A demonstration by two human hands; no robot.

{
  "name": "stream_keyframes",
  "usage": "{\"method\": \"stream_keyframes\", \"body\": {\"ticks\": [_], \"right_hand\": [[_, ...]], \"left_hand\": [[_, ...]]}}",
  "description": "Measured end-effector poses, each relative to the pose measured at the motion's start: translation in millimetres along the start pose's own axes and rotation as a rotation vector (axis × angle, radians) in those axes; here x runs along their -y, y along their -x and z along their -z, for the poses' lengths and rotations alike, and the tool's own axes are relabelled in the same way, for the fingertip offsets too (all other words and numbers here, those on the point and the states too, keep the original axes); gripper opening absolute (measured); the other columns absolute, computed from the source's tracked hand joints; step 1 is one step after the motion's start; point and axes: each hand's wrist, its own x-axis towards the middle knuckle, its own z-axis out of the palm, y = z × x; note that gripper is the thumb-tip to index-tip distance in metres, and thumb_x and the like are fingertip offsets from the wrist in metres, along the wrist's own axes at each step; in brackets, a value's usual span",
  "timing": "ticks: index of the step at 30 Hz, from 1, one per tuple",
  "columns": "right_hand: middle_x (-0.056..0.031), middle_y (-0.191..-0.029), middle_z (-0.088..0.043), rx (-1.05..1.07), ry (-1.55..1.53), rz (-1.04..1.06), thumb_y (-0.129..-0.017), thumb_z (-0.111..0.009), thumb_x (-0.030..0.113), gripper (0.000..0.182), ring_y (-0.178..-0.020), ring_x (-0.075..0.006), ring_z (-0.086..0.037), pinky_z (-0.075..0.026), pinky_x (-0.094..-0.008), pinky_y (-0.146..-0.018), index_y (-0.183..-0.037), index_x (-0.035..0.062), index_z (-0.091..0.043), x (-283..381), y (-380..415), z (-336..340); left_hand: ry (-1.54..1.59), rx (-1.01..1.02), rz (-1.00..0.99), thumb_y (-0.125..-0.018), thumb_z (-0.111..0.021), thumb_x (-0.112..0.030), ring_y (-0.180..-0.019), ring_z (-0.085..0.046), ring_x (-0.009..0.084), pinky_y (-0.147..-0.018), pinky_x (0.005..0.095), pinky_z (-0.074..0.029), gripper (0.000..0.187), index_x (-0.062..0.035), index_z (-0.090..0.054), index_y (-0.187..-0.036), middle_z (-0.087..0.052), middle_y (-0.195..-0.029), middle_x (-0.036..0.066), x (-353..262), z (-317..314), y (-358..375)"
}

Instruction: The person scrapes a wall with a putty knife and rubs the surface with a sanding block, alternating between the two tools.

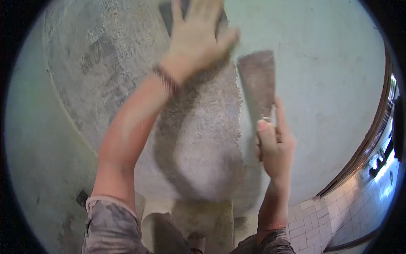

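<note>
My left hand (195, 40) is stretched up against the wall, fingers spread and slightly blurred. It lies over a dark grey flat sheet (165, 16) whose edges show on both sides of the fingers; its far end is cut off by the frame. My right hand (277, 152) is wrapped round the handle of a scraper (259, 80), its thumb on top near the blade. The wide, stained blade points up, just right of the ragged edge between the rough grey wall patch (211, 148) and the pale green painted wall (325, 97).
Below my arms is a ledge or step (211, 216), near my legs. A tiled floor (311, 218) lies at the lower right, beside a brown frame (359, 161) along the wall's edge with bright light beyond. More greenish wall (38, 139) curves round the left.
</note>
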Motion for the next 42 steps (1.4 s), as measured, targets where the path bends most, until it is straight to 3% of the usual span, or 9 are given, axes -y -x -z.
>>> {"method": "stream_keyframes", "body": {"ticks": [3, 11, 18, 21, 24, 27, 31, 41, 42], "right_hand": [[0.0052, -0.062, -0.045, 0.06, -0.001, 0.224, -0.099, -0.051, 0.013, 0.056, -0.046, -0.0023, -0.038, -0.031, -0.02, -0.041, -0.149, -0.0029, -0.031, -30.5, -0.4, -3.8], [0.0053, -0.061, -0.043, -0.035, -0.141, 0.031, -0.097, -0.054, 0.017, 0.06, -0.053, -0.0022, -0.038, -0.035, -0.0197, -0.049, -0.148, -0.0042, -0.032, -29.7, -8.8, 8.1], [0.0038, -0.063, -0.045, -0.12, 0.006, 0.102, -0.099, -0.052, 0.017, 0.054, -0.056, -0.0049, -0.039, -0.036, -0.0211, -0.051, -0.146, -0.0048, -0.037, -51.0, -18.7, 14.5], [0.004, -0.061, -0.044, -0.134, -0.037, 0.067, -0.1, -0.051, 0.019, 0.054, -0.054, -0.0041, -0.038, -0.035, -0.0209, -0.049, -0.146, -0.0051, -0.036, -48.7, -17.1, 11.4], [0.0043, -0.059, -0.042, -0.141, -0.096, 0.04, -0.101, -0.05, 0.021, 0.055, -0.05, -0.0034, -0.037, -0.032, -0.0205, -0.045, -0.146, -0.0057, -0.035, -45.9, -16.8, 5.4], [0.0047, -0.057, -0.041, -0.132, -0.099, 0.06, -0.102, -0.05, 0.023, 0.056, -0.047, -0.0028, -0.035, -0.029, -0.0202, -0.043, -0.147, -0.0065, -0.033, -45.0, -19.0, 7.4], [0.0047, -0.057, -0.041, -0.099, -0.118, 0.067, -0.102, -0.05, 0.023, 0.057, -0.048, -0.0028, -0.035, -0.03, -0.0202, -0.043, -0.148, -0.0053, -0.032, -42.1, -15.7, 11.7], [0.0052, -0.062, -0.042, -0.096, -0.067, 0.037, -0.101, -0.051, 0.023, 0.055, -0.049, -0.003, -0.035, -0.029, -0.0201, -0.043, -0.148, -0.0009, -0.035, -39.1, -17.0, 15.7], [0.0052, -0.062, -0.041, -0.091, -0.082, 0.053, -0.101, -0.052, 0.026, 0.056, -0.048, -0.0033, -0.035, -0.029, -0.0202, -0.042, -0.149, 0.0012, -0.035, -39.5, -16.4, 17.5]], "left_hand": [[0.246, 0.16, -0.196, -0.088, -0.055, -0.052, -0.147, -0.024, 0.0319, -0.117, 0.0607, -0.004, 0.077, -0.0068, -0.036, -0.148, -0.03, -0.157, 0.014, -37.7, -2.7, 114.3], [-0.039, -0.015, 0.0, -0.095, -0.043, -0.049, -0.147, -0.015, 0.039, -0.12, 0.0505, -0.005, 0.082, 0.0122, -0.025, -0.146, -0.024, -0.155, 0.028, -25.0, 6.0, 3.8], [0.222, 0.395, -0.178, -0.081, -0.062, -0.053, -0.148, -0.021, 0.0328, -0.115, 0.0641, -0.001, 0.09, -0.004, -0.031, -0.15, -0.026, -0.158, 0.016, -75.2, -18.1, 196.8], [0.079, -0.102, -0.125, -0.089, -0.053, -0.053, -0.141, -0.033, 0.0347, -0.114, 0.0618, -0.01, 0.072, -0.0088, -0.043, -0.145, -0.038, -0.152, 0.016, -20.7, -17.5, 63.8], [-0.185, 0.57, 0.054, -0.09, -0.053, -0.052, -0.137, -0.036, 0.037, -0.113, 0.0622, -0.014, 0.07, -0.007, -0.044, -0.142, -0.042, -0.147, 0.02, 0.3, 36.7, -22.9], [0.068, -0.167, -0.099, -0.087, -0.055, -0.058, -0.143, -0.028, 0.0364, -0.114, 0.0645, -0.006, 0.079, -0.0063, -0.039, -0.145, -0.034, -0.152, 0.021, 0.4, -9.6, 36.7], [0.249, 0.326, -0.043, -0.086, -0.055, -0.053, -0.148, -0.019, 0.0328, -0.115, 0.0657, 0.002, 0.085, -0.0026, -0.03, -0.15, -0.028, -0.157, 0.017, -67.1, 9.5, 173.1], [0.004, -0.108, -0.077, -0.096, -0.043, -0.047, -0.147, -0.015, 0.0392, -0.12, 0.0493, -0.005, 0.081, 0.0151, -0.025, -0.145, -0.02, -0.155, 0.03, -9.4, 1.1, -0.2], [0.327, 0.572, 0.088, -0.085, -0.058, -0.048, -0.137, -0.037, 0.0327, -0.114, 0.0639, -0.01, 0.069, -0.0052, -0.046, -0.138, -0.046, -0.142, 0.018, -32.9, 28.1, 39.0]]}}
